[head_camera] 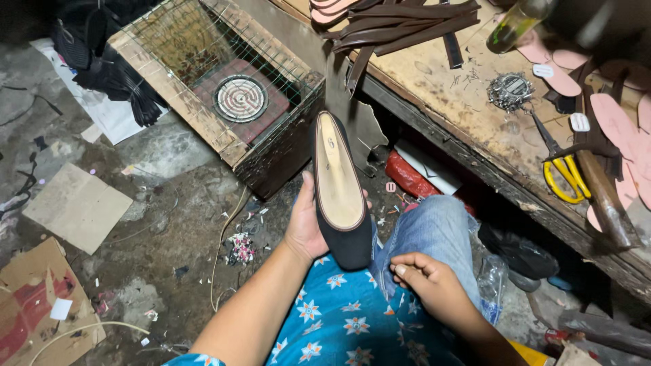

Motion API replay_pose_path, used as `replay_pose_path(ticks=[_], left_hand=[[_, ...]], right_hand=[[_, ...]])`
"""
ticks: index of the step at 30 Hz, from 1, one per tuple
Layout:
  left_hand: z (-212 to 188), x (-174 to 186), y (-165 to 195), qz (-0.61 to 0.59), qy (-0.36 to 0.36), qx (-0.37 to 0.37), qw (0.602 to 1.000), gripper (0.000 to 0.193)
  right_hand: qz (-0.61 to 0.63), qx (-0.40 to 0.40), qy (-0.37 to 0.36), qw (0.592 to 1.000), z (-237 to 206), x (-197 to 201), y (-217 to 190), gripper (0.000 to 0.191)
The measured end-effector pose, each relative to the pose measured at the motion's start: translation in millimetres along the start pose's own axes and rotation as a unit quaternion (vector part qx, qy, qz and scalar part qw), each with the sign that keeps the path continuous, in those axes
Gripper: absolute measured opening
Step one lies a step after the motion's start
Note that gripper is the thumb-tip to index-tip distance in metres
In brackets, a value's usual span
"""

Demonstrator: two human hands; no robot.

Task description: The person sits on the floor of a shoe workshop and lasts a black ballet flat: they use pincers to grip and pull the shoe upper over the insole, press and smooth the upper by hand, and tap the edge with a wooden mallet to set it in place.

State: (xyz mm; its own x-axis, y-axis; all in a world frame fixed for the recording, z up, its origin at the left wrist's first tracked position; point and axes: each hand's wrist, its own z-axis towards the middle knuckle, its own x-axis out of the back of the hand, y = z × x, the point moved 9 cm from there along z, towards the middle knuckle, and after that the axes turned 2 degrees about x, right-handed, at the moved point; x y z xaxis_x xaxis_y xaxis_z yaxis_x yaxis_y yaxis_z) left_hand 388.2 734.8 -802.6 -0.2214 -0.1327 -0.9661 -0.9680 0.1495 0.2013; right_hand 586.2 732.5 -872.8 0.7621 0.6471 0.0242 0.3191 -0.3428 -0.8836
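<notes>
Here I am looking down at a dirty grey floor (pixel 169 163), the biggest thing in view, and bits of cardboard (pixel 78 207) are lying on it at the left. A long wooden workbench (pixel 461 102) is running along the right side. A wooden box with wire mesh (pixel 224 81) is sitting on the floor beside it, and a round coil heater (pixel 240 98) is resting inside that box. On the bench, a pile of dark brown straps (pixel 400 24) is lying near the top, pink sole shapes (pixel 620 125) are spreading along the far right, and yellow-handled scissors (pixel 564 177) are lying just beside a hammer (pixel 607 200).

My knee in blue jeans (pixel 434 230) is poking up in the middle.

My left hand (pixel 306 227) is gripping a black flat shoe (pixel 339 190) from the side. The fingers are wrapping behind it and the thumb is pressing on its left edge. The shoe is standing with its toe pointing down toward my lap and its heel pointing up toward the box. I am seeing its tan inside facing me.

My right hand (pixel 427 281) is resting on my thigh, just below and to the right of the shoe, near it but not touching it. Its fingers are curling into a loose fist, and I cannot tell if anything small is inside.
</notes>
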Motion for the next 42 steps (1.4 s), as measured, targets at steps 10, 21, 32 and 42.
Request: replay_pose_path(ticks=[10, 21, 32, 42], left_hand=[[-1, 9, -6, 0.052, 0.058, -0.076, 0.994, 0.072], [10, -25, 43, 0.082, -0.026, -0.149, 0.985, 0.078], [6, 59, 53, 0.109, 0.149, -0.021, 0.983, 0.088], [28, -4, 89, 0.187, 0.058, -0.111, 0.974, 0.072]], right_hand=[[-0.154, 0.203, 0.027, 0.966, -8, -16, -54, 0.101], [0.153, -0.012, -0.228, 0.961, -13, -39, -46, 0.057], [-0.439, -0.043, 0.099, 0.892, -27, 99, 66, 0.066], [-0.106, 0.245, 0.145, 0.953, -45, 96, -24, 0.07]])
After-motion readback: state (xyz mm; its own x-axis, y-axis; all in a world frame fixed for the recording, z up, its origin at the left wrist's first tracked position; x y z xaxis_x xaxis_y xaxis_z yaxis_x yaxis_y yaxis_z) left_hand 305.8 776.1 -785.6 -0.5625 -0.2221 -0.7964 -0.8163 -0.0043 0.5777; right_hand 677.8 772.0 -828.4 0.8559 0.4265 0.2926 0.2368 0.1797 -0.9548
